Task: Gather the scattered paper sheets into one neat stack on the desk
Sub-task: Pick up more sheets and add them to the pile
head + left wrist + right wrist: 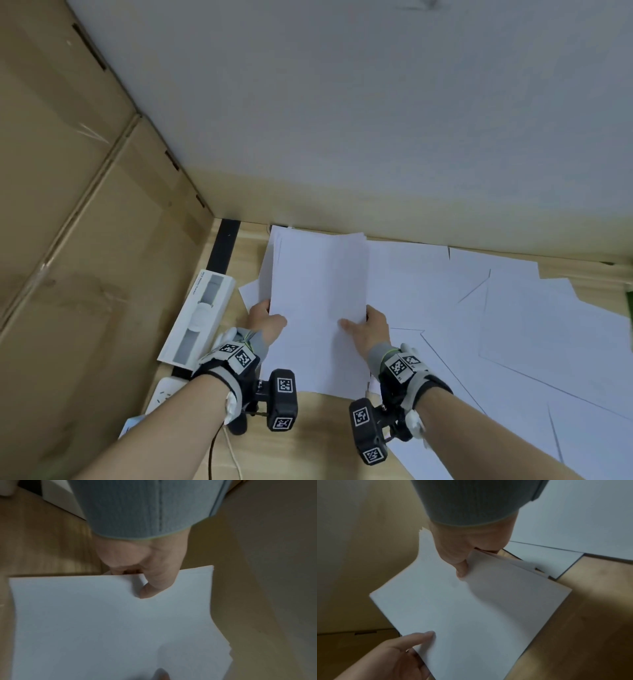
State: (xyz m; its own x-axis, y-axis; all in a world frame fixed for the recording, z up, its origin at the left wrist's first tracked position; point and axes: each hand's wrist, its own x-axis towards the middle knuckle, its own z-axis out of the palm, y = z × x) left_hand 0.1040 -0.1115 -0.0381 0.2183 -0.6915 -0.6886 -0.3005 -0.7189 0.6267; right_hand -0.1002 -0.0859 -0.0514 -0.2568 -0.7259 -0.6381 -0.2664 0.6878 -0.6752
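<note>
Your left hand [266, 322] and right hand [368, 327] are each pinching a side edge of the gathered stack of sheets [318, 301], thumbs on top.

You are holding the stack between both hands at the tabletop's [308, 442] left end near the back edge, likely so you can square its uneven edges, which are fanning at the far corners. Loose sheets [513, 325] are lying overlapped across the tabletop's right side toward its front edge, waiting to be collected. A white box [202, 315] is sitting just beside your left hand.
</note>
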